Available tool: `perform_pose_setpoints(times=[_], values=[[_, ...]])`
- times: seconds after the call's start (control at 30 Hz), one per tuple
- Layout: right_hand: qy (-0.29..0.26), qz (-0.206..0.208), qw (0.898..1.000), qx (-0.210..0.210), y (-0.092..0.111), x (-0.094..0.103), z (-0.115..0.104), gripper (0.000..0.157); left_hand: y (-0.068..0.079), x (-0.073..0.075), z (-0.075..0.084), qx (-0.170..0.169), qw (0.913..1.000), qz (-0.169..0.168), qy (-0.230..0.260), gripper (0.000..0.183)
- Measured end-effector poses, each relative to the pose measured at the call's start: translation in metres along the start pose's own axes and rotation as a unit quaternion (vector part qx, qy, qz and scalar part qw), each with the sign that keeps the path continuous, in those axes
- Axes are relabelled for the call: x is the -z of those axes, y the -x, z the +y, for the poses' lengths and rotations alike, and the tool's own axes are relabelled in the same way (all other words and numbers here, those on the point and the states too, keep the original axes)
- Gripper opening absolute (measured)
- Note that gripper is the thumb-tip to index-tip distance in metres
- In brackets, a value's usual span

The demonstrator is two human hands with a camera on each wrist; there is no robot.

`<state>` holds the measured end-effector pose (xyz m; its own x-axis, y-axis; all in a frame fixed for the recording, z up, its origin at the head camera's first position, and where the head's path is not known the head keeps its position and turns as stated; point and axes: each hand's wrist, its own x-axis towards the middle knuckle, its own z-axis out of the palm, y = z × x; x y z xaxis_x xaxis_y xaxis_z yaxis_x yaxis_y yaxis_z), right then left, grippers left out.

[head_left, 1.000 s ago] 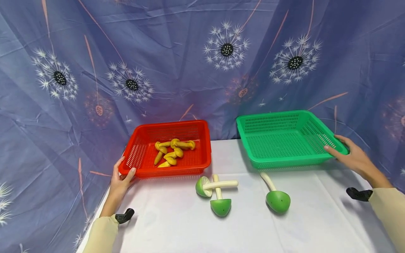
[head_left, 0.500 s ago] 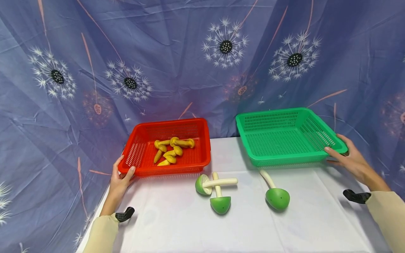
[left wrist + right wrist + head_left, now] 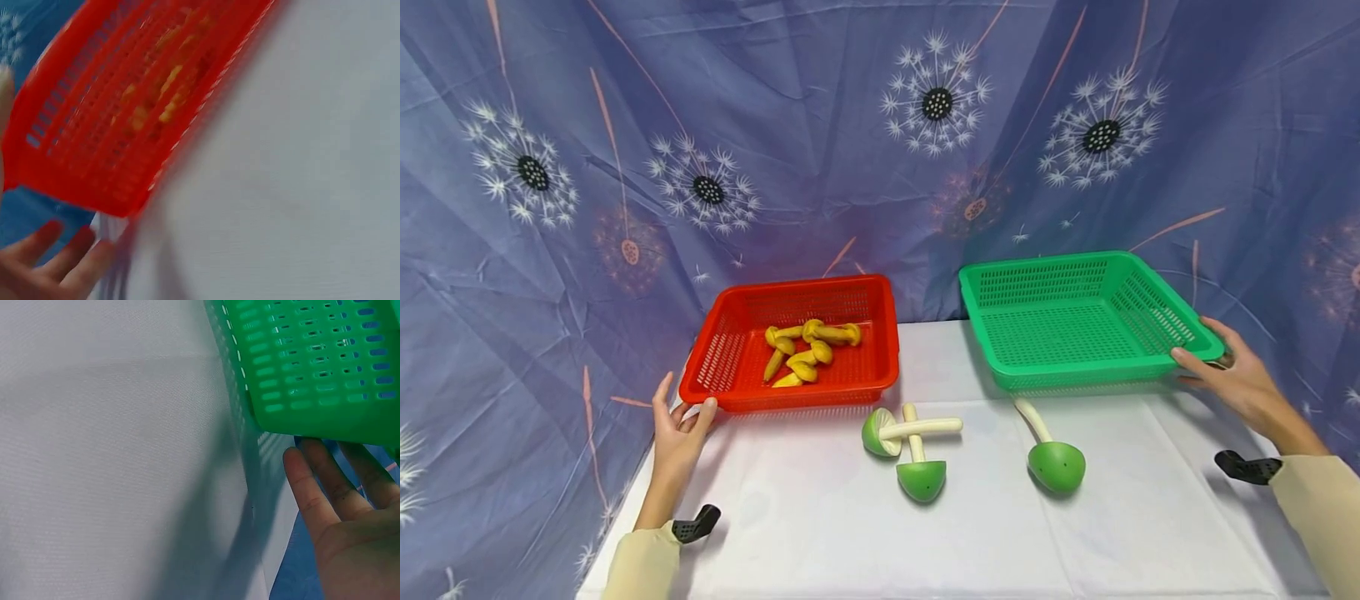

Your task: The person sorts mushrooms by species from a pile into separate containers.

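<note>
Left hand (image 3: 677, 442) has just come off the red basket (image 3: 808, 400) — half a second back I had it gripping the near-left corner, now its fingers are spread and clear of the wall. That grip is wide, holding nothing. Its thumb sits right by the rim; my left wrist feed is smeared, so I can't say if it touches. Right hand (image 3: 1243, 379) unchanged: thumb over the rim, fingers outside, pinching the near-right corner of the green basket (image 3: 1090, 375).

My read: the red basket is standing unaided and the left hand is free. Right side hasn't released, so I'd count only one basket as let go.

Outward: red basket on the left, yellow mushrooms (image 3: 822, 352) bunched inside, lying as they did a second ago. Green basket to its right, a gap between them. On the white cloth (image 3: 985, 542) — two green-capped mushrooms (image 3: 917, 427) with stems crossed, just in front of the red basket, and a lone green-capped mushroom (image 3: 1057, 467) in front of the green one, stem toward it. Blue curtain (image 3: 827, 150) hangs behind.
</note>
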<state>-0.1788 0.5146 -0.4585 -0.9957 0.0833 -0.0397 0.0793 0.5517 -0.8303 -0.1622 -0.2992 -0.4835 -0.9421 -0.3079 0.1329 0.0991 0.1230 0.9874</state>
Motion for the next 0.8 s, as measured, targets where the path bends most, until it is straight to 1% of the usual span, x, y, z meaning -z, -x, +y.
perform_pose_setpoints(times=[0.03, 0.1, 0.17, 0.23, 0.27, 0.3, 0.37, 0.43, 0.5, 0.57, 0.67, 0.73, 0.8], values=[[-0.01, -0.002, 1.0, 0.0, 0.0, -0.001, -0.001, 0.087, 0.006, -0.001, 0.002, -0.011, 0.9997, 0.021, -0.008, 0.084], [-0.011, -0.005, 1.0, -0.001, 0.001, -0.001, -0.001, 0.087, 0.019, -0.005, 0.006, -0.033, 0.9973, 0.063, -0.019, 0.082], [-0.011, -0.007, 1.0, -0.001, 0.0, -0.002, -0.001, 0.088, 0.032, -0.011, 0.012, -0.065, 0.9927, 0.092, -0.042, 0.076], [-0.015, -0.007, 1.0, 0.0, 0.0, -0.002, 0.0, 0.088, 0.045, -0.019, 0.02, -0.093, 0.9896, 0.095, -0.056, 0.066], [-0.015, -0.006, 1.0, 0.001, 0.0, -0.002, 0.0, 0.088, 0.05, -0.024, 0.023, -0.111, 0.9879, 0.086, -0.067, 0.061], [-0.019, -0.008, 1.0, 0.003, 0.0, -0.002, 0.001, 0.088, 0.055, -0.029, 0.024, -0.129, 0.9862, 0.073, -0.075, 0.055], [-0.026, -0.01, 1.0, 0.003, -0.001, -0.001, 0.001, 0.088, 0.06, -0.04, 0.024, -0.157, 0.9836, 0.035, -0.082, 0.044], [-0.033, -0.016, 0.999, -0.001, 0.0, 0.0, 0.001, 0.088, 0.063, -0.051, 0.022, -0.174, 0.9804, -0.014, -0.091, 0.037], [-0.033, -0.022, 0.999, -0.005, 0.0, 0.001, 0.002, 0.087, 0.064, -0.063, 0.019, -0.185, 0.9749, -0.067, -0.103, 0.034], [-0.018, -0.024, 1.0, -0.004, 0.001, 0.001, 0.003, 0.087, 0.066, -0.077, 0.019, -0.191, 0.9658, -0.125, -0.123, 0.037], [-0.008, -0.015, 1.0, 0.01, 0.001, -0.001, 0.004, 0.087, 0.07, -0.099, 0.021, -0.196, 0.9473, -0.206, -0.148, 0.045], [-0.005, -0.008, 1.0, 0.019, 0.0, -0.002, 0.005, 0.087, 0.071, -0.114, 0.023, -0.193, 0.9366, -0.248, -0.155, 0.052], [-0.013, -0.004, 1.0, 0.023, -0.001, -0.003, 0.005, 0.087, 0.072, -0.126, 0.024, -0.186, 0.9294, -0.279, -0.155, 0.06]])
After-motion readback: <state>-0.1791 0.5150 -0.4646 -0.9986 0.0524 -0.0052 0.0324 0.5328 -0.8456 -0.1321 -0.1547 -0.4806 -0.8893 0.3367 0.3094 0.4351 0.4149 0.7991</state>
